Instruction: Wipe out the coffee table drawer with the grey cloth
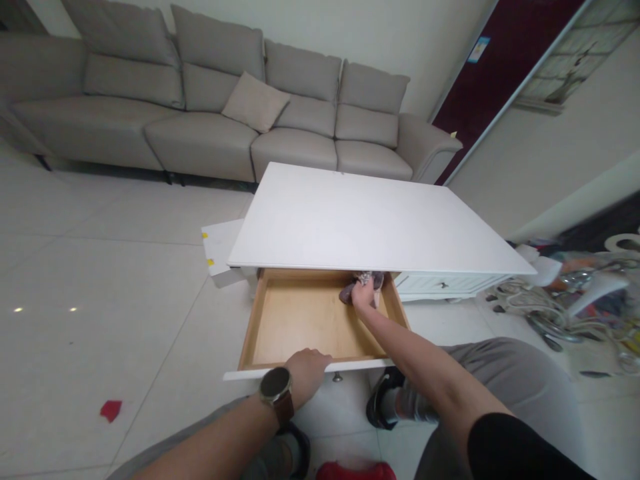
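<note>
A wooden drawer (295,313) is pulled out from beneath the white table top. My left hand (307,372), with a watch on its wrist, is closed over the top edge of the drawer's white front (355,365). Inside the drawer's back right corner, my right hand (363,293) is closed on a bundle of dark and light patterned cloth (375,280). The fingertips and part of the cloth are hidden by my hand and the overhanging table top.
A white coffee table (370,217) spans the middle, with a second shut drawer (443,285) at right. Behind it stands a grey sofa (210,133) with a beige cushion (257,102). Cables and clutter (555,307) lie at right. A red scrap (111,410) lies on the floor.
</note>
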Tool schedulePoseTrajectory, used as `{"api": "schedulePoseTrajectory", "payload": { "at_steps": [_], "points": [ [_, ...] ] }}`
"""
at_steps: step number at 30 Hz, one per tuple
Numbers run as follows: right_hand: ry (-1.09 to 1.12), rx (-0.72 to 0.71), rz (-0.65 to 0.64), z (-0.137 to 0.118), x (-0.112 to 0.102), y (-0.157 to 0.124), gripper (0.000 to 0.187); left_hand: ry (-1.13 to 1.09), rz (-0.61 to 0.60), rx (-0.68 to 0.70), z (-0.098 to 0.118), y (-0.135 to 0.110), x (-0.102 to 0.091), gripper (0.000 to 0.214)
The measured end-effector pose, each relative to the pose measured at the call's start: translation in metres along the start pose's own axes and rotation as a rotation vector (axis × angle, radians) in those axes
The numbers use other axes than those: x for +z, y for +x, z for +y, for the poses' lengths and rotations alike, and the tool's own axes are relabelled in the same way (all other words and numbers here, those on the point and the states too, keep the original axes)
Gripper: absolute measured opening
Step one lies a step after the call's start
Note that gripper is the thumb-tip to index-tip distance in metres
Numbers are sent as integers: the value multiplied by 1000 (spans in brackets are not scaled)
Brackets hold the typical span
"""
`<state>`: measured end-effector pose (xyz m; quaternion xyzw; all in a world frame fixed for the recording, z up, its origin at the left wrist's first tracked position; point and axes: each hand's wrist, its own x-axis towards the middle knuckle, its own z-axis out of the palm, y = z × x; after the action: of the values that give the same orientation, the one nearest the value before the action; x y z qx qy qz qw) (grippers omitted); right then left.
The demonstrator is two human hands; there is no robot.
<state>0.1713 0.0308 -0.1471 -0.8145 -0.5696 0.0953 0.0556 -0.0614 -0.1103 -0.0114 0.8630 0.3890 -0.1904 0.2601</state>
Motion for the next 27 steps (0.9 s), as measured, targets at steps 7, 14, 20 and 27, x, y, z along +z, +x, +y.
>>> {"api": "schedulePoseTrajectory", "payload": {
  "at_steps": [7, 14, 20, 27],
  "points": [
    [277, 0, 1, -99, 33, -29, 48, 9, -17, 25, 2, 4, -6, 40],
    [475, -261, -5, -38, 8, -22, 52, -8, -15, 18, 1, 5, -7, 40],
    [476, 175, 237, 58, -21, -14, 56, -1, -34, 20, 4, 3, -12, 41],
    [476, 401, 326, 78, -24, -1, 58, 25, -47, 14, 6, 4, -15, 43]
  ]
}}
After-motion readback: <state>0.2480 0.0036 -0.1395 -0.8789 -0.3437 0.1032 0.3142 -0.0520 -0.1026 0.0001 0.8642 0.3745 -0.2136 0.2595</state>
